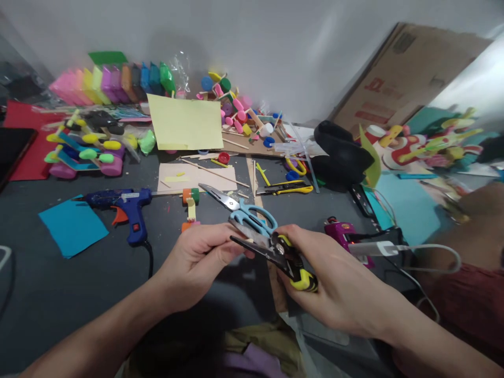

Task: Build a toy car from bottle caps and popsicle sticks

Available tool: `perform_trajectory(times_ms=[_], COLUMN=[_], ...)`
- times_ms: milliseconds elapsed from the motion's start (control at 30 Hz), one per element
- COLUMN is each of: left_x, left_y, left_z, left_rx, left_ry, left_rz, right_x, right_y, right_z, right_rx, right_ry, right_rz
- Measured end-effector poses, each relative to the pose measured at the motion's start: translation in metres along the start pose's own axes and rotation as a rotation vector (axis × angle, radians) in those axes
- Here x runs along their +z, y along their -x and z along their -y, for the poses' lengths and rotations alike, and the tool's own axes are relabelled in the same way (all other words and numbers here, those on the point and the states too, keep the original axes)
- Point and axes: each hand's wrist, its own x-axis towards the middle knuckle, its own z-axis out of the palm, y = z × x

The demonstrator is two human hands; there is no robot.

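Noted only red print resembling "JD" on the leaning cardboard box [397, 79], with the fainter red lines below it too blurred to read.

Craft workspace: glue gun [125, 210], clay packs [114, 81], coloured paper [186, 125], scissors [242, 211] on table [59, 283].

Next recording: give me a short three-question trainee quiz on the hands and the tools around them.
1. True or false: the right hand grips pliers with yellow and black handles.
2. Which tool lies on the table, off to the left of the left hand? A. glue gun B. hammer C. stapler
3. Fill in: the scissors lying just behind the hands have ___ handles.

Key: 1 true; 2 A; 3 blue.
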Motion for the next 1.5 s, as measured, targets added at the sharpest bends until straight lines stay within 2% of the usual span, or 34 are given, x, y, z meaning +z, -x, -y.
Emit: perform_trajectory(times_ms=[133, 367, 600, 733, 900, 1167, 1367, 1500], left_x=[0.000, -0.001, 0.002, 0.001, 0.000, -0.001, -0.002, -0.003], left_y=[-0.002, -0.001, 0.002, -0.001, -0.002, 0.002, 0.002, 0.001], left_z=[-0.002, 0.000, 0.008, 0.005, 0.003, 0.009, 0.011, 0.009], left_rx=[0.005, -0.001, -0.099, -0.071, -0.044, -0.079, -0.258, -0.312], left_ry=[0.016, -0.042, 0.041, 0.030, -0.022, -0.013, 0.277, 0.377], left_rz=[0.008, -0.012, -0.045, -0.062, -0.064, -0.015, 0.124, 0.199], right_x=[-0.002, -0.003, 0.008, 0.008, 0.002, 0.000, -0.005, -0.004], right_y=[-0.002, -0.002, -0.006, -0.008, -0.007, -0.006, -0.003, -0.003], right_z=[0.000, 0.001, -0.004, -0.008, -0.006, -0.004, -0.007, -0.011], right_rx=[-0.021, 0.027, 0.023, 0.057, 0.070, 0.051, -0.007, 0.043], right_ry=[-0.019, 0.018, 0.082, -0.018, -0.087, -0.003, 0.095, -0.015], right_rz=[0.007, 0.037, -0.050, -0.072, -0.028, 0.006, 0.004, -0.044])
